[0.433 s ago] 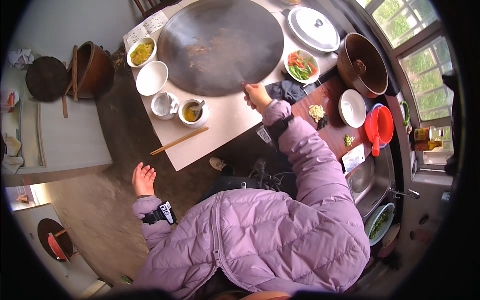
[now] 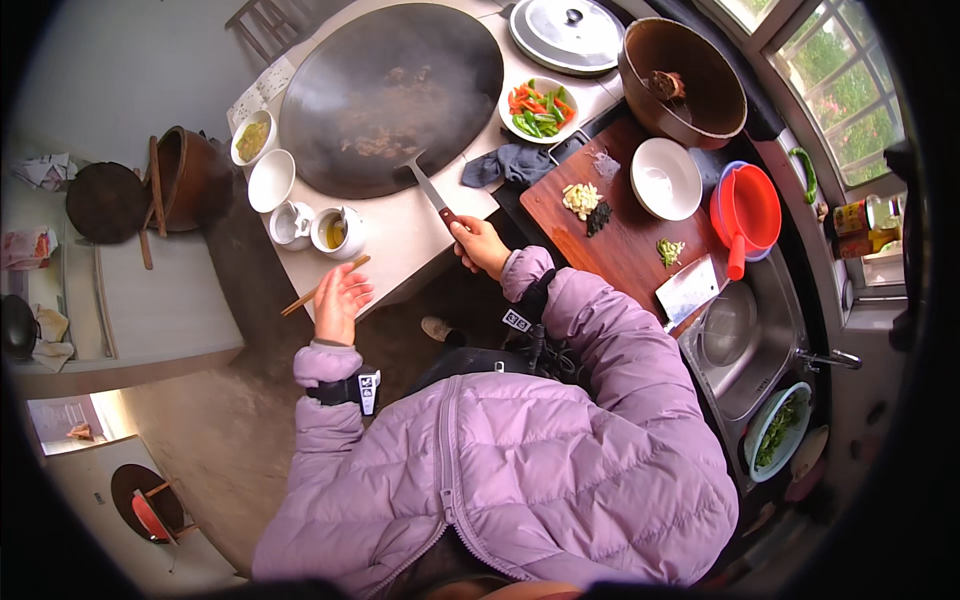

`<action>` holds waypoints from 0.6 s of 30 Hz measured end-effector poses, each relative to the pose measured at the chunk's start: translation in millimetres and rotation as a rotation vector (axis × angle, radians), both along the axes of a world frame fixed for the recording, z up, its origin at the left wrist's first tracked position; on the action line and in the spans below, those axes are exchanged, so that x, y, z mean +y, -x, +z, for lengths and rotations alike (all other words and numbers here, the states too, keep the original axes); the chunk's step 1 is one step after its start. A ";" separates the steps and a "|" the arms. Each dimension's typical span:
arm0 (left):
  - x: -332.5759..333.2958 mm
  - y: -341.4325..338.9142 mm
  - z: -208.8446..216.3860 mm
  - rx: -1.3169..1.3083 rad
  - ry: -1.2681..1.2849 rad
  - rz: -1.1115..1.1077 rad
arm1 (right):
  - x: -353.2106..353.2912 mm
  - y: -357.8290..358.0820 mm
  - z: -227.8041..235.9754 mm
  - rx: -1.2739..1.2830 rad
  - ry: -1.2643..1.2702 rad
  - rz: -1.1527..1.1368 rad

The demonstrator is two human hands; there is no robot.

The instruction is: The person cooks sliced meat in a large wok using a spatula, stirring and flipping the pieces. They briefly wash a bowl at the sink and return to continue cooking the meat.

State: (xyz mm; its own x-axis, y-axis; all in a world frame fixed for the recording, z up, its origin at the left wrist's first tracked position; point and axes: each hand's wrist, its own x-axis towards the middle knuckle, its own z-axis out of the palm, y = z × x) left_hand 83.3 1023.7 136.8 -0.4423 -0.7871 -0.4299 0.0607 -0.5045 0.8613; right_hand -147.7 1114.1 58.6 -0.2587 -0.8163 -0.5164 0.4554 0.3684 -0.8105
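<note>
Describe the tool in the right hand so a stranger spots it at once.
Find the big dark wok at the top of the view. From its lower-right rim, a metal spatula slants down to the person's right hand, which grips its brown handle. Its long grey metal shaft sets it apart from the plain wooden chopsticks farther left.

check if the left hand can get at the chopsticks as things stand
Probably yes: the left hand looks open and empty, overlaps the chopsticks in view, and nothing else shows in the way, though the gap is hard to judge.
</note>
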 end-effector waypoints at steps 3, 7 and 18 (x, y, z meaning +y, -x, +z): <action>9.8 31.4 0.6 -0.032 -0.011 -0.112 | 9.1 -3.8 -9.3 -0.042 0.032 0.048; 18.0 56.2 0.6 -0.091 0.008 -0.307 | 22.5 -13.6 -23.5 -0.142 -0.089 0.169; -29.2 55.8 -17.7 -0.107 -0.093 -0.567 | 46.3 -33.4 -19.8 -0.195 -0.267 0.214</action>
State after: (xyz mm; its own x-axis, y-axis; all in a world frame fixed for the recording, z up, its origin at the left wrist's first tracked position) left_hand 27.6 994.5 119.1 -0.7336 -0.3972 -0.5514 -0.3259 -0.5064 0.7983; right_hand -114.3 1160.4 38.8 0.0267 -0.6715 -0.7406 0.4815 0.6579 -0.5791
